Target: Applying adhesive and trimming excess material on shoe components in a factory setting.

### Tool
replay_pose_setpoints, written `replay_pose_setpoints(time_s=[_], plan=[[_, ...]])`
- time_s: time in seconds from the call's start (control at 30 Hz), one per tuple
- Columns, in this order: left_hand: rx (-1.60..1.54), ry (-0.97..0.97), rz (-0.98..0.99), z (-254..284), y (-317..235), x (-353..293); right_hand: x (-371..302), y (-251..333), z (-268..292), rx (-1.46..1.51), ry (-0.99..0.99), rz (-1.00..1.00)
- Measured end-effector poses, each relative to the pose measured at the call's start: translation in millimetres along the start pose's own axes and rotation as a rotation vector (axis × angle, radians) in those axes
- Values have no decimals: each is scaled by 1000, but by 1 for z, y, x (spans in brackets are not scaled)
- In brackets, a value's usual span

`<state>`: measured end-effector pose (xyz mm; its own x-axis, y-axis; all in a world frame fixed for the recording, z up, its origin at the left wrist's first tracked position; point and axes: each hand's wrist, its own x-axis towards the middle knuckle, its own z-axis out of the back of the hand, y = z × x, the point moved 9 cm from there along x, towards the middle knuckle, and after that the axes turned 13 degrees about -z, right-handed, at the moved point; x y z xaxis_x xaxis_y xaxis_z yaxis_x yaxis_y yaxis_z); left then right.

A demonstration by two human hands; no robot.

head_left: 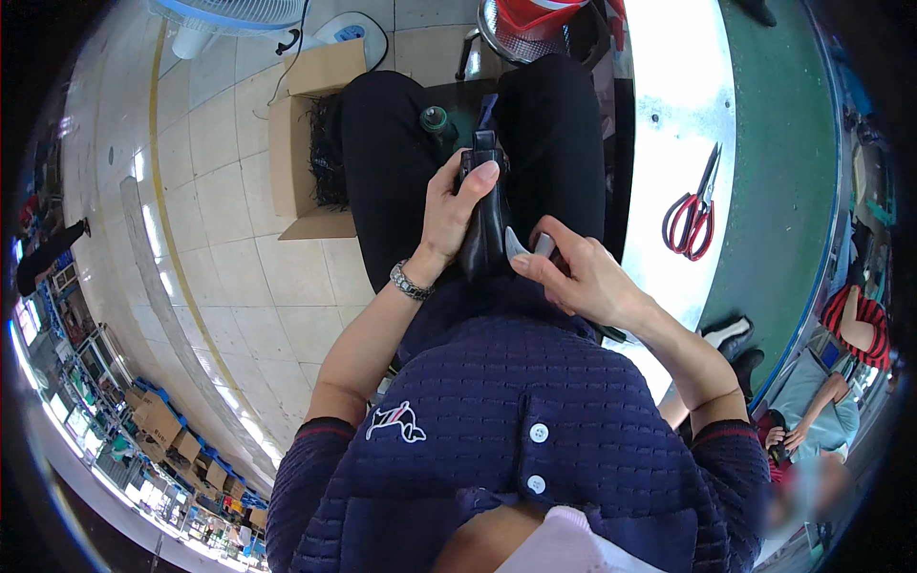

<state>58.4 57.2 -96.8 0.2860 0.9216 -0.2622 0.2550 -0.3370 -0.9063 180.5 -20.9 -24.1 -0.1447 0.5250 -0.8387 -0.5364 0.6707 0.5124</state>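
Two bare hands hold things over the lap, where a glossy black, tapered, shoe-like piece (485, 229) lies lengthwise. Handling it well probably calls for a firm, steady hold on this shoe-like piece, light and even guidance of the implement, and a left thumb clear of its edge. The left hand (454, 205) is closed round the shoe-like piece's far half, thumb on top. Just right of it, the right hand (583, 272) pinches a curved, pale-grey implement (515, 244) between thumb and bent forefinger; whether that touches the shoe-like piece, I cannot tell. Farther right, red-handled metal scissors (692, 215) rest on a shiny, pale worktop (673, 86). Left of the shoe-like piece, lower down, stands an open brown cardboard box (285, 158).
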Motion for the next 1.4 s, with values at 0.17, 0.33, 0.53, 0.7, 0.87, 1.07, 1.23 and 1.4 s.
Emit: replay_pose_setpoints(time_s=[0.17, 0.33, 0.53, 0.7, 0.87, 1.07, 1.23, 1.4], plan=[[-20, 22, 11, 0, 0, 2, -16, 2, 0, -251, 29, 102], [-49, 59, -17, -2, 5, 0, 5, -55, 77, -223, -490, -3], [21, 131, -54, -9, 2, -3, 23, -107, 144, -516, -882, -281], [27, 119, -69, -9, -2, 0, 6, -61, 116, -586, -960, 67], [71, 72, -121, 0, -12, 5, 16, -8, 34, -86, -270, 415], [-630, 91, 149, -26, -71, 7, 18, 6, 3, 106, -2, 493], [-943, 300, 138, -33, -97, 33, -12, 32, 36, 437, -45, 631], [-40, -79, -20, 9, -101, 25, -47, -5, 92, 729, -405, 576]])
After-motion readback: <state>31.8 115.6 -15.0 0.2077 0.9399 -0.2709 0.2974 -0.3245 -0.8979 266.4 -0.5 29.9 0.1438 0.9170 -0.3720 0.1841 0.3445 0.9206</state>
